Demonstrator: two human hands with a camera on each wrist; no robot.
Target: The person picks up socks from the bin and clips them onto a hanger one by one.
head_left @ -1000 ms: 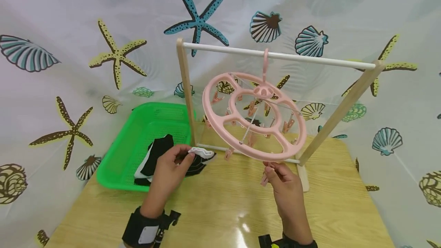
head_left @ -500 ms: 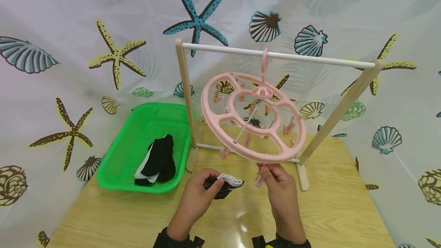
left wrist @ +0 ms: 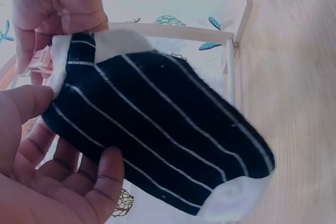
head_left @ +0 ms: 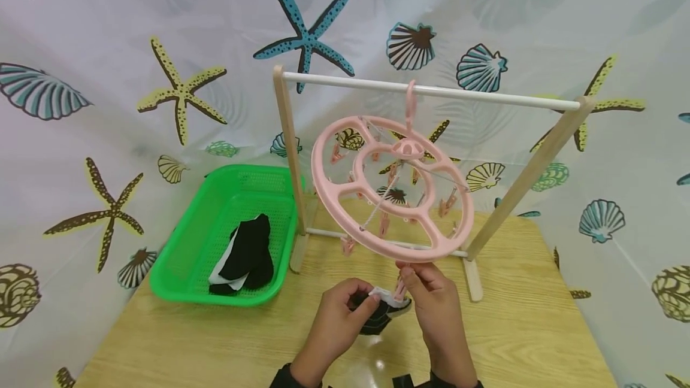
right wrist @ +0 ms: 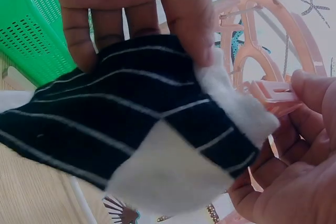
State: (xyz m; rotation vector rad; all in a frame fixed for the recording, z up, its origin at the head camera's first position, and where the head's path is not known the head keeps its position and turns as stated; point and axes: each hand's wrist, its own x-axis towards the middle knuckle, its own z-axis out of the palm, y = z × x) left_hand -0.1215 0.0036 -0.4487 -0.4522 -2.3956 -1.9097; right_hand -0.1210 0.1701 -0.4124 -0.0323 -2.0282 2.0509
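My left hand (head_left: 339, 319) pinches the white cuff of a black sock with thin white stripes (head_left: 375, 321). In the left wrist view the sock (left wrist: 157, 114) spreads out, white at heel and toe. My right hand (head_left: 438, 307) pinches a pink clothespin (head_left: 400, 289) that dangles from the round pink drying hanger (head_left: 408, 148). The clothespin's end meets the cuff in the head view. The right wrist view has the clothespin (right wrist: 275, 93) at the cuff's edge; whether it clamps the fabric, I cannot tell.
The hanger hooks onto the white bar (head_left: 485, 96) of a wooden-legged rack, with several other clothespins below its ring. At left, a green basket (head_left: 162, 268) holds black and white socks (head_left: 248, 256). All stand on a wooden table (head_left: 512, 328) before a shell-patterned curtain.
My left hand has carried the sock rightward from beside the basket to the clothespin. My right hand keeps its pinch on the clothespin and has shifted slightly left and down.
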